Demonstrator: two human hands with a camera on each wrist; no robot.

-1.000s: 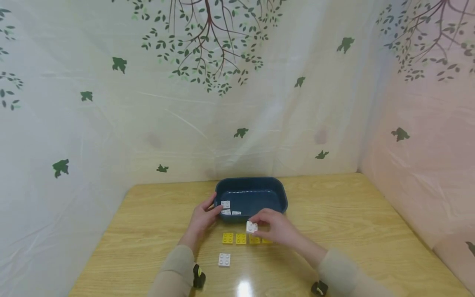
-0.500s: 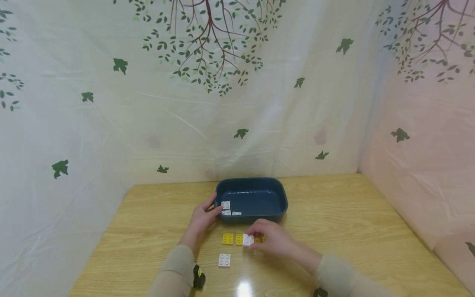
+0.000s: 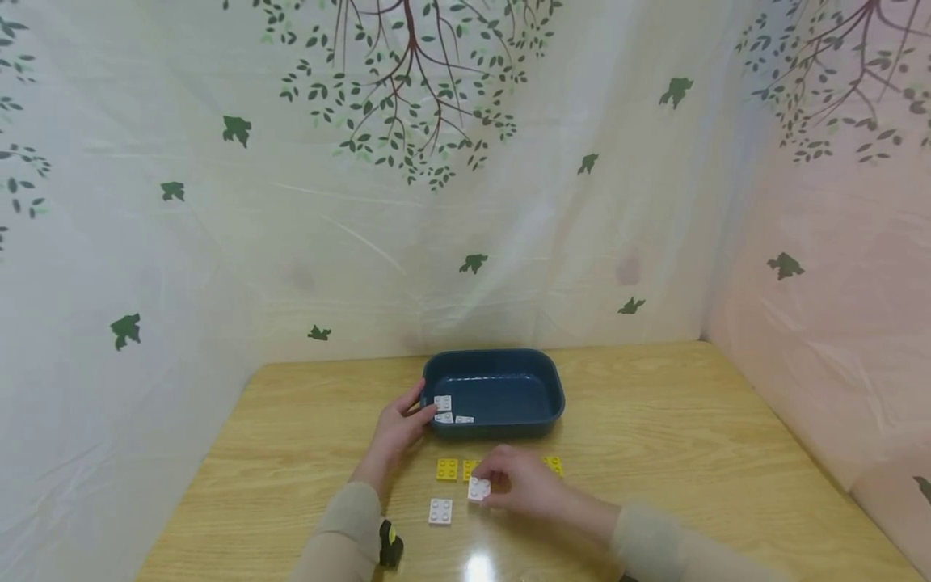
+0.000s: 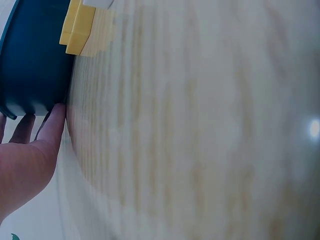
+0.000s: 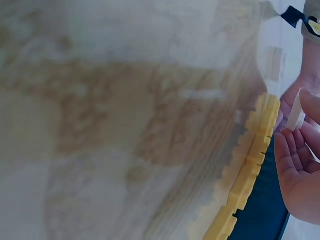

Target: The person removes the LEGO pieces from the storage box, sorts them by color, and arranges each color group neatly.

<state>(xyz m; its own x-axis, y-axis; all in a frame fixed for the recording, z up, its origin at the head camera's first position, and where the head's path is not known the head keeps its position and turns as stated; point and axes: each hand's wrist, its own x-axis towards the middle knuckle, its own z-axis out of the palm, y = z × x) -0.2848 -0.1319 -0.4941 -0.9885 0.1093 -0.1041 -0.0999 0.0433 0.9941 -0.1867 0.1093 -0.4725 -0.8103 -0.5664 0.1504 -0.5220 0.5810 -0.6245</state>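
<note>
My right hand pinches a white toy building brick between thumb and fingertips, over the table just in front of a row of yellow building bricks. The right wrist view shows that white brick edge-on in the fingers. On the table to its left, a second white brick lies studs up. My left hand holds the dark blue bin at its left end, thumb near the front corner and fingers along the side. Part of the yellow row is hidden behind my right hand.
Several white bricks lie inside the bin at its left end. The wooden table extends to both sides, with printed cloth hanging behind it. A black wrist strap piece shows by the left sleeve.
My right hand has carried the white brick left and toward me, from the bin's front edge across the yellow row. My left hand and the bin stay in place.
</note>
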